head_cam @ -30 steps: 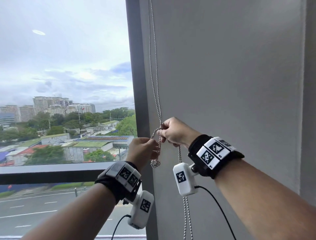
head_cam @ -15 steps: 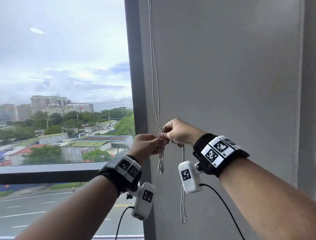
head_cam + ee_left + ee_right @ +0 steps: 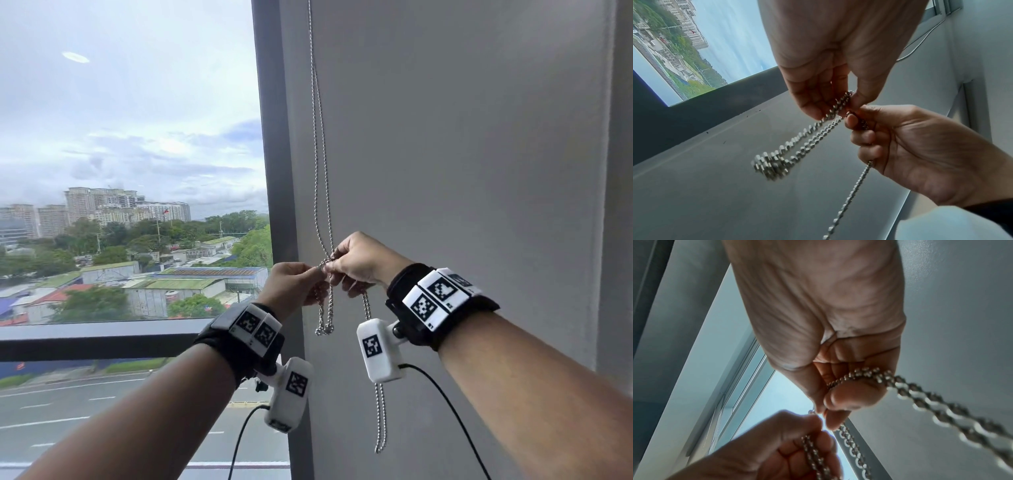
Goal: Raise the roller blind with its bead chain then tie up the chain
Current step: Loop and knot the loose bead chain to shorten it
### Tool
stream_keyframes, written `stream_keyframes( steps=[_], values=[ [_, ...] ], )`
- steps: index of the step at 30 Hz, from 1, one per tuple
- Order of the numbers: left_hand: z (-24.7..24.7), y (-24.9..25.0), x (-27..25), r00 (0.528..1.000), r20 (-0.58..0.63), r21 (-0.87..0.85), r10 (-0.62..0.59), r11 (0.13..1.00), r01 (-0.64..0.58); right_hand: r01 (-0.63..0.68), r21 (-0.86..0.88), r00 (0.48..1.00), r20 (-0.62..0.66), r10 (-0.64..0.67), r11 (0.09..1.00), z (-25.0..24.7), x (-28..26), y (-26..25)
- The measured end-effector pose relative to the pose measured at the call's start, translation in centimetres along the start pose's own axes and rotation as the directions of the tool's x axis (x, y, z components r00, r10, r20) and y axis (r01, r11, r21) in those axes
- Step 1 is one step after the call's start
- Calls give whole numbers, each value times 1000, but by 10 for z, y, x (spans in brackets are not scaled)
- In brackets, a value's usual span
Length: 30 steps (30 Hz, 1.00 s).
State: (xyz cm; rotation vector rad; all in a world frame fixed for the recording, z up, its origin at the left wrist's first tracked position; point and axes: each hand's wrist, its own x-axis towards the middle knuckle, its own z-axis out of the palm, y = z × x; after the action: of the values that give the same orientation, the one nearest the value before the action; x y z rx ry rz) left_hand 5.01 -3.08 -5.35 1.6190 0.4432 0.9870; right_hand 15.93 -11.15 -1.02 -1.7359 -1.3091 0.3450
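Nearest my head camera, lower frame, I see both forearms with black wrist bands [image 3: 442, 301] carrying coded markers and white camera pods [image 3: 378, 349].

Left hand [image 3: 291, 286]: centre of frame, fingers curled, thumb and fingertips pinching the bead chain [image 3: 320, 154]. A doubled bight hangs below this hand, ending at a short loop [image 3: 324, 329].

Right hand [image 3: 359, 260]: just right of the left, almost touching it, fingers curled and pinching the same chain at the crossing point. A second doubled strand drops from this hand to the lower centre of the frame.

Behind the hands, two strands rise to the top edge along the dark window frame [image 3: 274, 137]. Grey wall [image 3: 462, 137] fills the right; window glass [image 3: 130, 137] fills the left.
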Motion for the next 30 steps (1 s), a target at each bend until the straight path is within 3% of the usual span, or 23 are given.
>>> stream_keyframes(
  steps=[4, 10, 16, 23, 27, 30],
  values=[
    [0, 5, -7, 983, 134, -183, -128, 971, 151, -19, 57, 997, -73, 23, 998, 1, 3, 3],
    [4, 2, -9, 948, 258, -158, -184, 960, 230, -17, 40, 990, -141, 22, 999, 5, 5, 2],
    [8, 5, -9, 966, 238, -71, -103, 990, 123, 40, 40, 987, -157, -33, 998, 5, 4, 3],
    [-4, 9, -10, 966, 240, 135, -92, 989, 61, 51, 34, 988, -148, -46, 998, 9, -4, 15],
    [-4, 13, -11, 978, 207, 235, 4, 970, -53, 0, 238, 979, -199, 48, 971, 13, -4, 20],
    [-2, 13, -9, 984, 173, 341, 48, 934, -106, -40, 452, 978, -164, 127, 891, 21, -5, 21]
  ],
)
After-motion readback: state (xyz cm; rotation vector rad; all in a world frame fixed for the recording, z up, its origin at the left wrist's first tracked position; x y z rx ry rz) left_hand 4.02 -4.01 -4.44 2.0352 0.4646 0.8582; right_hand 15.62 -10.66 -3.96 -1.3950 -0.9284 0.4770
